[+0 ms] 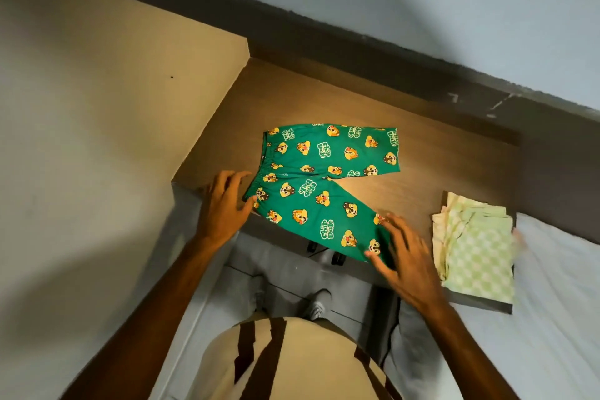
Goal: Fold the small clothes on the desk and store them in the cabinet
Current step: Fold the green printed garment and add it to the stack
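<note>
A small pair of green trousers (324,178) with a cartoon chipmunk print lies spread flat on the brown wooden desk (406,153), waistband to the left and the two legs splayed apart to the right. My left hand (224,201) rests at the near corner of the waistband, fingers spread, thumb touching the cloth. At the hem of the nearer leg, my right hand (402,253) hovers with its fingers apart, close to the desk's front edge. Neither hand grips the fabric.
A folded stack of pale green checked clothes (477,247) sits at the desk's right front corner. A tall beige cabinet side (113,91) stands along the left of the desk. A pale sheeted bed (558,286) adjoins the right. Grey floor lies below.
</note>
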